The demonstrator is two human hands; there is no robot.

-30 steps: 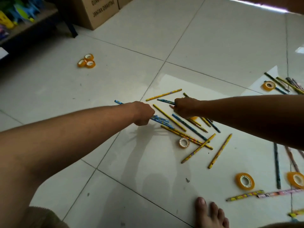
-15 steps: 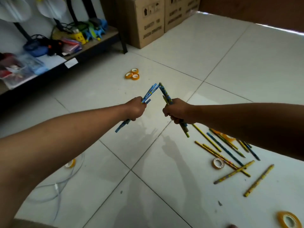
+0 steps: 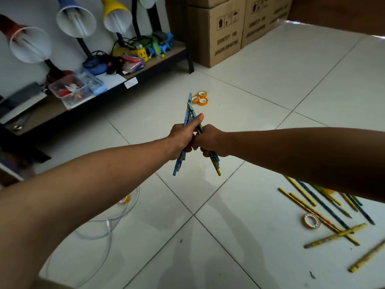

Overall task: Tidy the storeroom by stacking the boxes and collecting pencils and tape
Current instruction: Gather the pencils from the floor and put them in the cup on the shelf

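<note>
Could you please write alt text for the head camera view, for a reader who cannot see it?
Two hands meet over a white tiled floor, the left hand and right hand each gripping blue pencils that cross. More pencils and a tape roll lie at right; three tape rolls and cardboard boxes lie beyond.

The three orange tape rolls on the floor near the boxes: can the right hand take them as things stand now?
Probably not yet. The right hand grips pencils and the tape rolls lie well beyond it, though the floor between looks free.
</note>
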